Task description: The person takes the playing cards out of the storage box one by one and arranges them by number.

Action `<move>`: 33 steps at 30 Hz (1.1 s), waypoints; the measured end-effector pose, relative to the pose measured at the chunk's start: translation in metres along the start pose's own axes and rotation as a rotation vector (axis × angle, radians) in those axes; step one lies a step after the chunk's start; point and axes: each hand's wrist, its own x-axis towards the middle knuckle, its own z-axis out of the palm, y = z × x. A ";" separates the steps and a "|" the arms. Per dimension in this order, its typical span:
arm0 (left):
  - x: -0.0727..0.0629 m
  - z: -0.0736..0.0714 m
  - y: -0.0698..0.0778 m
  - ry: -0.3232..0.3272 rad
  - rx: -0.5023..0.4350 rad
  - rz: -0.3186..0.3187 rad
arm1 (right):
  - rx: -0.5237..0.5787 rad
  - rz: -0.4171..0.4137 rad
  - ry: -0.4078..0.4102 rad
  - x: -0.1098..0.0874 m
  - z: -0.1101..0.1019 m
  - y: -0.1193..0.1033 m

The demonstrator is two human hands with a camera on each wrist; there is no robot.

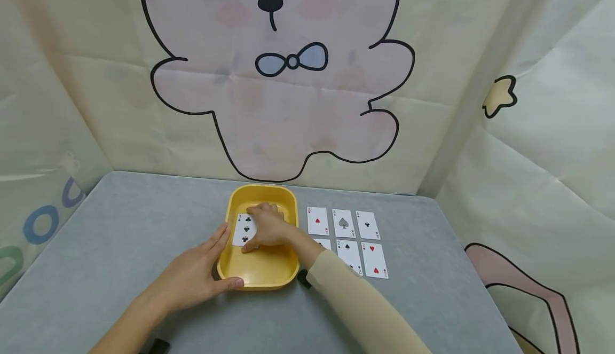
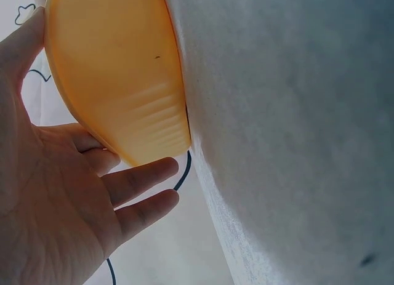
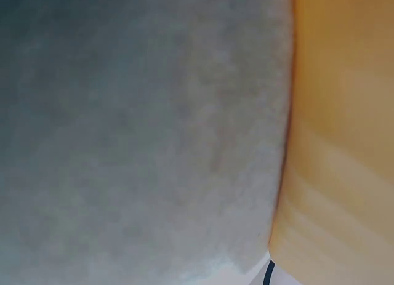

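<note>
A yellow tray (image 1: pixel 259 279) stands on the grey table. Inside it, my right hand (image 1: pixel 271 228) pinches a three of clubs playing card (image 1: pixel 244 231), fingertips at its far edge and thumb at its near edge; the hand covers the card's right part. Against the tray's left side rests my left hand (image 1: pixel 194 271), with its thumb at the front rim. From the left wrist view, the left fingers (image 2: pixel 148 177) stretch out along the tray's outer wall (image 2: pixel 123 63). No hand shows in the right wrist view, only the tray's side (image 3: pixel 345 143) and table.
Right of the tray lie face-up cards in two rows: an ace of hearts (image 1: pixel 317 221), an ace of spades (image 1: pixel 343 223), an ace of clubs (image 1: pixel 368 225), then twos, including a two of hearts (image 1: pixel 375 260). My right sleeve partly covers the front row. A printed cloth (image 1: pixel 288 103) hangs behind.
</note>
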 end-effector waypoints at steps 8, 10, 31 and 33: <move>-0.002 0.000 0.000 -0.004 -0.004 -0.010 | -0.028 -0.006 -0.030 0.004 0.001 0.000; -0.002 0.000 0.000 -0.004 -0.002 -0.011 | -0.032 -0.007 -0.034 0.004 0.001 0.000; -0.001 0.002 -0.001 0.015 0.002 0.013 | -0.110 -0.056 -0.022 0.002 0.002 0.001; -0.001 0.002 -0.001 0.012 0.000 0.010 | -0.117 -0.059 -0.021 0.002 0.003 0.001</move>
